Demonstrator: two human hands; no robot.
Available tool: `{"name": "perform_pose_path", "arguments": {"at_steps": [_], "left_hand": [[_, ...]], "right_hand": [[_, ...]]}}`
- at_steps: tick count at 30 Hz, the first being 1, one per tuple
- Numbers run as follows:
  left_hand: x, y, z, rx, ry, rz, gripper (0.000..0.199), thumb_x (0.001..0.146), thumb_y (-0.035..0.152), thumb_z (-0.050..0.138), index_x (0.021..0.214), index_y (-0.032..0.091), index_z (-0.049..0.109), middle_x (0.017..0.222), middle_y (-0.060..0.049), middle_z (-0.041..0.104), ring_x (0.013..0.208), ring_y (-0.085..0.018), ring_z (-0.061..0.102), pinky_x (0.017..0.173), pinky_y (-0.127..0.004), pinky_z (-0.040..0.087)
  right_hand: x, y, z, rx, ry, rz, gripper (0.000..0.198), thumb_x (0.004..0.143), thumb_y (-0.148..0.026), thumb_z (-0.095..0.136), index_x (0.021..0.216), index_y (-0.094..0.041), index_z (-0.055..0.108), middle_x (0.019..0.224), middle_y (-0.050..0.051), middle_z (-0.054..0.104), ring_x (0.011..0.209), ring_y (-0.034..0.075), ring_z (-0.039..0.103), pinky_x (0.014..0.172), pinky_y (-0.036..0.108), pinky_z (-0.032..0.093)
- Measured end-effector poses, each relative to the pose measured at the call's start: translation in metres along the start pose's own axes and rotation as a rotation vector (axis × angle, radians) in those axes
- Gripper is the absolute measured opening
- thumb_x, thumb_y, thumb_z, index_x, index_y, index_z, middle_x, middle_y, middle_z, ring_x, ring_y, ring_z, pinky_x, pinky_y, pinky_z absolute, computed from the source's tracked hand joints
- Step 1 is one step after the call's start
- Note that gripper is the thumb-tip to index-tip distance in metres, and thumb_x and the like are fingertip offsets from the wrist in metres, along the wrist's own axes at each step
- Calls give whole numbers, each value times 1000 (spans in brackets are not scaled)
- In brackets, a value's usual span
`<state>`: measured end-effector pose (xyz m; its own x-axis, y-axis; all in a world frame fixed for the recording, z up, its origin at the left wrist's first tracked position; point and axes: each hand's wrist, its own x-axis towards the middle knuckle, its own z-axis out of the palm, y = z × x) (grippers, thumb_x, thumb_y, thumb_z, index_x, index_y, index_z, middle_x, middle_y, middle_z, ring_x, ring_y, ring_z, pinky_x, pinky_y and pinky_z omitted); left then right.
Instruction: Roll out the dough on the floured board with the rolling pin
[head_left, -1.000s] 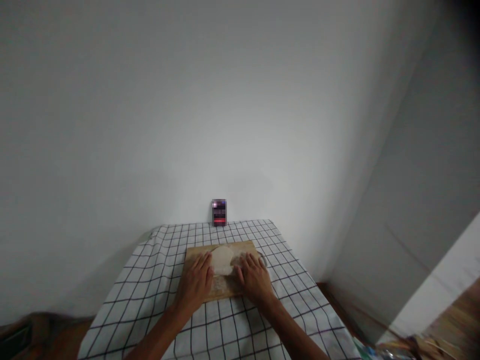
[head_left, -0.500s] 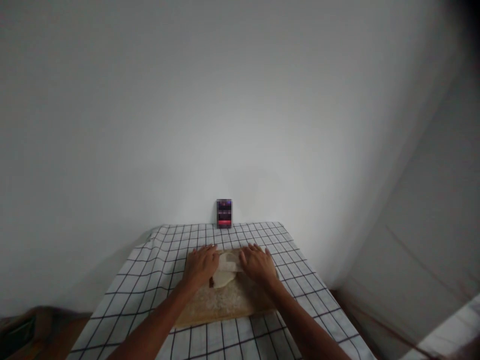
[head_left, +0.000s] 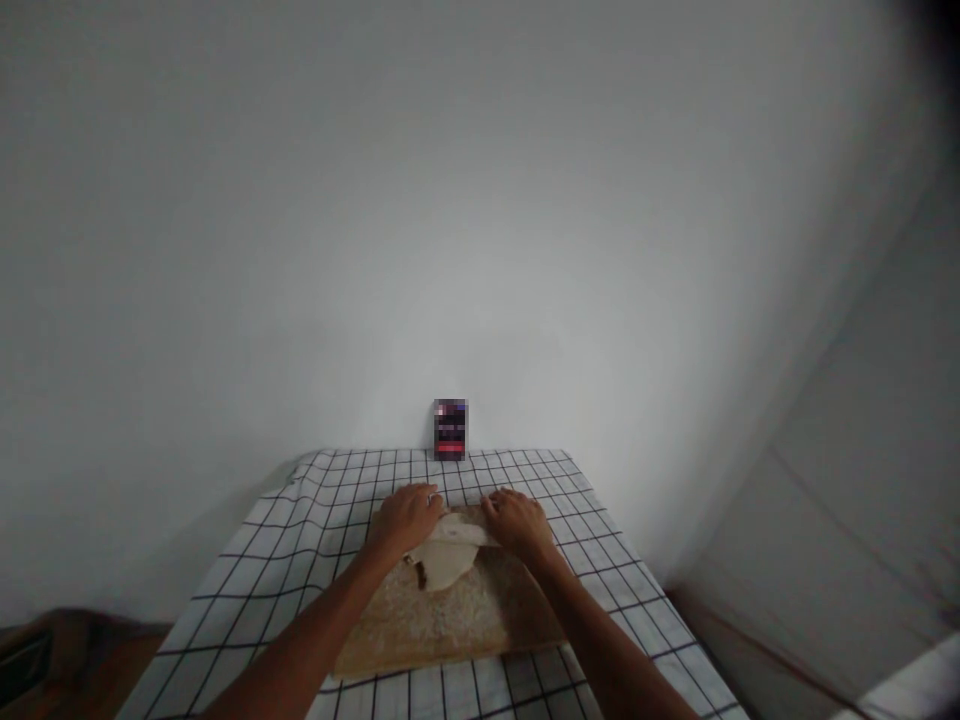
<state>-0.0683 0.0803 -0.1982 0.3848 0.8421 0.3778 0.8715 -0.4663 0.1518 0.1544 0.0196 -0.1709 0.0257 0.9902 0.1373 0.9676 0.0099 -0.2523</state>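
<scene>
Seemingly rolling dough [head_left: 448, 568], the left hand [head_left: 410, 512] at its ten o'clock and right hand [head_left: 517, 519] at two cover a pale roller [head_left: 471, 537], grip unclear; the next pass needs even pressure.

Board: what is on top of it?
Dough, whitish powder and what looks like a rolling pin between the left hand and right hand. The hands hide its ends; the board beneath the dough is covered.

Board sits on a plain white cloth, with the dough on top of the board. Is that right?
Not quite: the cloth isn't plain. The head view shows dark lines crossing its white in a check. The board does sit on it, with the dough on top of the board.
</scene>
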Motion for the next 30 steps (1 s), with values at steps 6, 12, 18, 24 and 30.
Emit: {"name": "perform_pose_path", "arguments": {"at_steps": [6,12,18,24,30], "left_hand": [[-34,19,-25,-7,3,6,37,102,27,44,118,20,78,123,-11,82,118,-28,74,110,-46,56],[-101,31,-20,-38,150,10,48,103,34,40,139,39,71,145,0,73,143,-29,60,125,-57,48],[-163,24,10,-59,286,14,85,93,39,49,163,58,6,161,14,55,149,-30,55,117,-59,57],[-167,12,4,-124,240,-17,79,99,32,44,164,59,8,150,13,67,140,-23,64,114,-43,63],[-153,5,-5,-45,185,-45,64,102,36,39,165,50,33,164,6,54,153,-29,51,126,-58,47]], "right_hand": [[-40,-9,0,-27,86,-43,36,110,-35,40,124,-26,72,144,13,68,138,31,58,112,54,47],[-93,-11,27,27,156,-34,39,110,-37,39,131,-34,72,155,5,62,149,31,50,123,56,39],[-130,-7,40,34,204,-105,46,109,-47,38,147,-39,62,160,2,56,152,31,46,123,56,40],[-116,-13,16,60,113,-136,33,103,-62,53,108,-35,72,117,8,73,110,29,70,98,42,56],[-70,-21,4,15,61,-165,33,109,-48,46,115,-28,72,122,10,72,110,26,70,93,38,55]]}}
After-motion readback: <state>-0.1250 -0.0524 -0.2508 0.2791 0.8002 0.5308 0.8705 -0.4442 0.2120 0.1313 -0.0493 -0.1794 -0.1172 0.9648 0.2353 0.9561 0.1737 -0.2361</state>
